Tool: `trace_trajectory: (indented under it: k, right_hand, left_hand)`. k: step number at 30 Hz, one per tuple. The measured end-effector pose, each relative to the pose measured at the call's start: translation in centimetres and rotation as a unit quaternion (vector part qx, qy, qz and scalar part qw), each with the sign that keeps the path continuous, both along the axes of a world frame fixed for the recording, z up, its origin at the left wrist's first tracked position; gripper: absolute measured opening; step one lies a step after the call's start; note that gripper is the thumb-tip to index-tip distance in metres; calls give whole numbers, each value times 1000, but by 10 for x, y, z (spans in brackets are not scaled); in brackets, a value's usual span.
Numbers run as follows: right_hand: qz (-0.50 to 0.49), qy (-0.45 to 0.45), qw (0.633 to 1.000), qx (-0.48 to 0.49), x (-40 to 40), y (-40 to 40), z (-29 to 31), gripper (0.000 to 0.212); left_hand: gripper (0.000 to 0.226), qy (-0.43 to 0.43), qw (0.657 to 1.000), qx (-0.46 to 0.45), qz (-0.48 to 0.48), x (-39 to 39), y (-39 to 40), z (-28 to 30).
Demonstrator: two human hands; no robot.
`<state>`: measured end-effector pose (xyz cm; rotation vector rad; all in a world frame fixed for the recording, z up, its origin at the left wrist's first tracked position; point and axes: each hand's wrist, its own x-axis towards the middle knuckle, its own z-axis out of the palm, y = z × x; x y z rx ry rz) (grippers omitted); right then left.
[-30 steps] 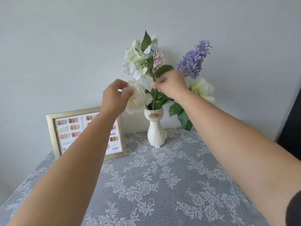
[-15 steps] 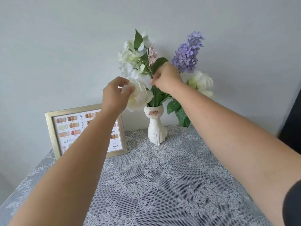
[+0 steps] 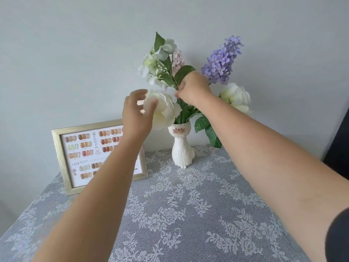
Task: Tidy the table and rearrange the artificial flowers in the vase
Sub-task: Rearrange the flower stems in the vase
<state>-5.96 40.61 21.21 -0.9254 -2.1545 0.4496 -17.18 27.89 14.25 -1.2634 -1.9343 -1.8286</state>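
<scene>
So we're at the back of the table (image 3: pixel 188 233), w/ both arms stretched toward the cat-shaped vase (image 3: pixel 182 148), which stands upright on the lace tablecloth (image 3: pixel 170 214) near the wall. Our right hand (image 3: pixel 193 87) is clenched, thumb & fingertips pinched on the green stem (image 3: pixel 174 82) of the white-green hydrangea sprig (image 3: pixel 156 61); the pinch sits on the stem below the blossoms and well above the vase mouth, so the sprig rises up & to the left out of our grip while its lower stem drops into the vase. Our left hand (image 3: pixel 137 112) is loosely cupped, fingers spread, against the left side of the big cream rose (image 3: pixel 163 108); thumb lies on the petals, but we can't tell if it really grips the bloom or only touches it. That rose hangs just left of the vase mouth, between our two hands. Right of our right wrist there's the purple lilac spike (image 3: pixel 221 59), leaning up & right, and below it a second cream rose (image 3: pixel 236 97), both apart from either hand. A pale pink cluster (image 3: pixel 178 59) peeks out behind the hydrangea leaves. Left of the vase a gold-framed nail colour chart (image 3: pixel 85 152) leans at the wall, partly hidden by our left forearm.
</scene>
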Motion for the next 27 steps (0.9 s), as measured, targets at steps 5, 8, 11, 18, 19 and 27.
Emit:
trace_trajectory:
  k: [5,8,11,18,19,27]
  right_hand:
    - [-1,-3,1000,-3,5,2,1,26]
    - [4,-13,1000,2,8,-1,2,28]
    - [9,-20,1000,4,9,-3,2,29]
    - [29,-20,999,0,12,0,2,30]
    - [34,-22,999,-2,12,1,1,29]
    - [68,13,997,-14,21,5,-8,27]
  left_hand:
    - [29,-182,978,100,4,21,-12,-78]
    - [22,-230,973,6,-21,35,0,-105]
    - [21,-241,968,-31,-58,39,18,-95]
    - [17,-268,963,-14,-37,27,50,-61]
    - [19,-281,959,-20,-36,25,52,-59]
    - [25,-238,965,-115,-6,3,59,-37]
